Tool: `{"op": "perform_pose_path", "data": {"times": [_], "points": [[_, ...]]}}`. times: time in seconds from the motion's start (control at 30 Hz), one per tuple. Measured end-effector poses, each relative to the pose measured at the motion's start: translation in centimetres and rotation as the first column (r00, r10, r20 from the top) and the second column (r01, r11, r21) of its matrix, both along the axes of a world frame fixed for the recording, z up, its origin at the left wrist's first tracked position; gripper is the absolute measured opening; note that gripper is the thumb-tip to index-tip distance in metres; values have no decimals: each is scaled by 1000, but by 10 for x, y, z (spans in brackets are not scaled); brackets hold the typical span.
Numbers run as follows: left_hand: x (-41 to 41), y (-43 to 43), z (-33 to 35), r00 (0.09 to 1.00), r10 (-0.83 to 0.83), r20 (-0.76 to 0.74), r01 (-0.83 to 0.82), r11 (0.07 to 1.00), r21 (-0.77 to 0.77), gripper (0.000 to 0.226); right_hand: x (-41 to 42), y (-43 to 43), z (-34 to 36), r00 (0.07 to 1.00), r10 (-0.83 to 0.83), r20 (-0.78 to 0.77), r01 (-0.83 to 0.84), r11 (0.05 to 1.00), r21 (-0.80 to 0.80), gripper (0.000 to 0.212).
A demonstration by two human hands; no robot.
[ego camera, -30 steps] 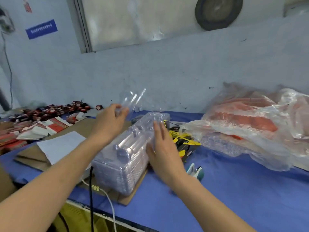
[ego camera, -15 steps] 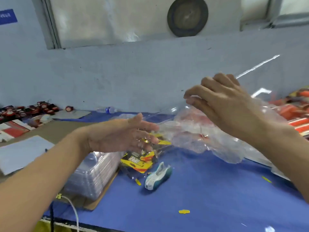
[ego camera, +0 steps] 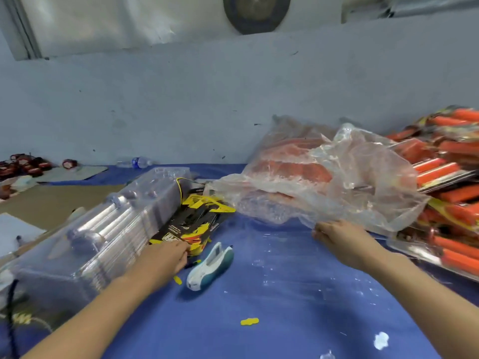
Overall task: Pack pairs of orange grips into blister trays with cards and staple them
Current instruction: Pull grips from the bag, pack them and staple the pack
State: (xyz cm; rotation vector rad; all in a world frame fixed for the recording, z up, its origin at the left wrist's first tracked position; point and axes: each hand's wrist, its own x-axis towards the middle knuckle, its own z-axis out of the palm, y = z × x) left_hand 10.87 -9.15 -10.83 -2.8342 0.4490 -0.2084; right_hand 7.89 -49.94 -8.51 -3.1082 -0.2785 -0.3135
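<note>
My left hand (ego camera: 166, 257) reaches to the pile of yellow-and-black cards (ego camera: 194, 221) and pinches the near edge of one. Beside the cards stands a tall stack of clear blister trays (ego camera: 103, 237). My right hand (ego camera: 342, 239) is down on the blue table, fingers curled on the far edge of a single clear blister tray (ego camera: 274, 265) that lies flat and shows only as faint glints. Just behind that hand sits a clear plastic bag of orange grips (ego camera: 298, 172). A white and teal stapler (ego camera: 210, 265) lies between my hands.
Finished packs with orange grips (ego camera: 445, 177) are piled at the right edge. Brown cardboard (ego camera: 51, 203) and white paper lie at the left, with dark red items (ego camera: 23, 167) and a water bottle (ego camera: 134, 161) by the wall. Yellow paper scraps (ego camera: 249, 321) dot the blue cloth.
My right hand came down from the air and laid the clear tray flat on the table. My left hand dropped from mid-air onto the cards. The view tilted downward.
</note>
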Motion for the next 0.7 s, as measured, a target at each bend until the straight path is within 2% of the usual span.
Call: {"op": "perform_pose_path", "data": {"times": [0.07,0.13,0.23,0.27,0.33,0.43,0.5,0.57,0.63,0.7], "points": [[1,-1,0,994,43,102,-38,998,-45,29,2,3,-16,1000,1,-26,-1,1000,-11,29],[5,-2,5,979,91,180,-63,986,-156,28,2,2,-29,999,5,-35,-6,1000,-14,28],[13,4,17,975,153,160,-85,927,-366,21,6,-1,-39,997,22,-72,-22,1000,0,32],[15,6,20,978,158,135,-94,915,-392,20,6,-1,-40,996,26,-88,-25,1000,11,32],[19,6,23,985,145,88,-104,926,-364,31,6,0,-39,996,31,-81,-30,999,18,33],[23,0,23,993,108,56,-84,941,-329,47,4,18,-29,995,44,92,-48,998,45,38],[25,-1,27,994,101,49,-78,935,-347,50,5,57,-15,967,144,211,-177,973,147,40],[26,-2,33,994,95,46,-71,926,-370,52,8,110,-1,920,291,261,-341,924,173,42],[26,-2,38,995,85,59,-53,911,-410,55,13,162,4,885,396,246,-439,884,158,48],[26,1,40,996,56,73,-14,877,-480,56,19,200,1,884,426,191,-457,873,169,53]]}}
